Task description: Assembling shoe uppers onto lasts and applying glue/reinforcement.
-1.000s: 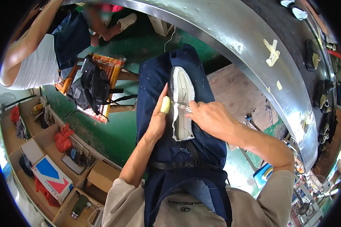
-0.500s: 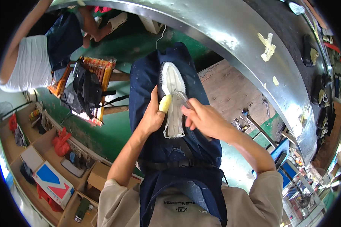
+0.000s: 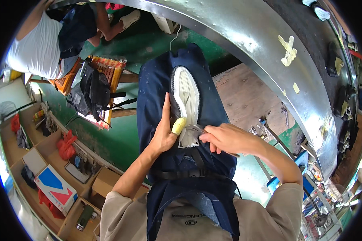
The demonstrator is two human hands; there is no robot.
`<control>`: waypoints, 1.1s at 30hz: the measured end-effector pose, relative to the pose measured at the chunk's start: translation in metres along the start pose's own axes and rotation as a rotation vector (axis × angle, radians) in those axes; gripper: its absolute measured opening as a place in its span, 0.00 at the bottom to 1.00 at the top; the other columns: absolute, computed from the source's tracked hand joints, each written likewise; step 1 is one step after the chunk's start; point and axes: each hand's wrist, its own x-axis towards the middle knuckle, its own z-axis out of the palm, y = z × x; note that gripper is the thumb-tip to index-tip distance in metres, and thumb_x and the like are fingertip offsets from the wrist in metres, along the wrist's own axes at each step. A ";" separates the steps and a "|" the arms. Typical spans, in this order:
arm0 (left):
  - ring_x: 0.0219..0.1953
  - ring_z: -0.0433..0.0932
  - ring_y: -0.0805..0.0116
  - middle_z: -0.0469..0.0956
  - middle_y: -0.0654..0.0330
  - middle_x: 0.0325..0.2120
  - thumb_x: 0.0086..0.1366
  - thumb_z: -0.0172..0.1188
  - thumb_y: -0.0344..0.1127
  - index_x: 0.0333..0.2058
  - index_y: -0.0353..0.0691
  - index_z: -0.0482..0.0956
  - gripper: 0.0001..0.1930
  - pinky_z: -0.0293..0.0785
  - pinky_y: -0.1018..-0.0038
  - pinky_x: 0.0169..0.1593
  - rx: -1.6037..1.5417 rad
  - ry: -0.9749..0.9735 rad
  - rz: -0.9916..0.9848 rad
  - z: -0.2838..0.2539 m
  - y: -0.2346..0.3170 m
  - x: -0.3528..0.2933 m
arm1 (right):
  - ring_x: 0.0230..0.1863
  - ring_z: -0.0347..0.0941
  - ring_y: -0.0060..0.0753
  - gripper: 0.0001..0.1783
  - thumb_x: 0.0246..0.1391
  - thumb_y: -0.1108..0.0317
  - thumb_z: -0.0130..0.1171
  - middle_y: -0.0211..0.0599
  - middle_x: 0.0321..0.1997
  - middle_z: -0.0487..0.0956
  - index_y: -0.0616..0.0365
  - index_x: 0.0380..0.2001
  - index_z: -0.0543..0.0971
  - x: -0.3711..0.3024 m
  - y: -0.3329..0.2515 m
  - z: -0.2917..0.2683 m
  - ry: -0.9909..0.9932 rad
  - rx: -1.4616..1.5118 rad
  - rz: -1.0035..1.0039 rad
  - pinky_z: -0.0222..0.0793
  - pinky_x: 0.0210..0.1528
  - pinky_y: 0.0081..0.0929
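Note:
A shoe [image 3: 185,94] lies sole-up along my apron-covered lap, its toe pointing away from me. The underside is pale, with a stitched white edge around the front and a dark upper below. My left hand [image 3: 165,130] grips the shoe's left side; a yellow cover [image 3: 179,126] wraps its thumb, which presses near the heel end. In my right hand [image 3: 225,138] is a metal tool with a curved head [image 3: 195,129], which looks like pincers. That head is at the heel end, beside the yellow thumb. A thin handle end sticks out below the right hand. Blur hides the tool's exact tip.
A curved metal worktop [image 3: 245,42] sweeps across the far right, with several dark shoes [image 3: 344,102] beyond it. A black bag [image 3: 94,86] rests on a wooden seat at left, near another person [image 3: 40,44]. Compartments with boxes [image 3: 56,188] stand at lower left; a wooden board [image 3: 249,94] lies right.
My right hand and the tool have moved down the shoe, from its middle to the heel end. The yellow-covered thumb has also shifted slightly toward the heel.

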 end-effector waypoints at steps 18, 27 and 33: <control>0.61 0.74 0.63 0.76 0.55 0.59 0.80 0.43 0.52 0.66 0.36 0.68 0.28 0.69 0.65 0.65 -0.897 0.143 -0.274 0.018 -0.002 0.059 | 0.51 0.81 0.34 0.24 0.75 0.49 0.46 0.45 0.53 0.82 0.59 0.56 0.72 0.012 -0.001 -0.048 0.011 0.341 -0.053 0.83 0.45 0.38; 0.56 0.76 0.64 0.78 0.54 0.53 0.77 0.46 0.36 0.60 0.34 0.72 0.19 0.70 0.68 0.62 -0.652 0.203 -0.223 0.015 0.011 0.085 | 0.21 0.78 0.43 0.21 0.75 0.54 0.44 0.43 0.18 0.77 0.64 0.37 0.67 0.048 -0.002 -0.022 0.540 -0.098 -0.333 0.72 0.27 0.40; 0.54 0.76 0.64 0.77 0.52 0.53 0.70 0.44 0.29 0.62 0.29 0.68 0.23 0.71 0.70 0.60 -0.463 0.343 -0.294 0.019 0.009 0.094 | 0.20 0.78 0.36 0.18 0.75 0.57 0.45 0.41 0.19 0.77 0.64 0.42 0.70 0.053 -0.006 0.006 0.530 0.469 -0.351 0.71 0.24 0.37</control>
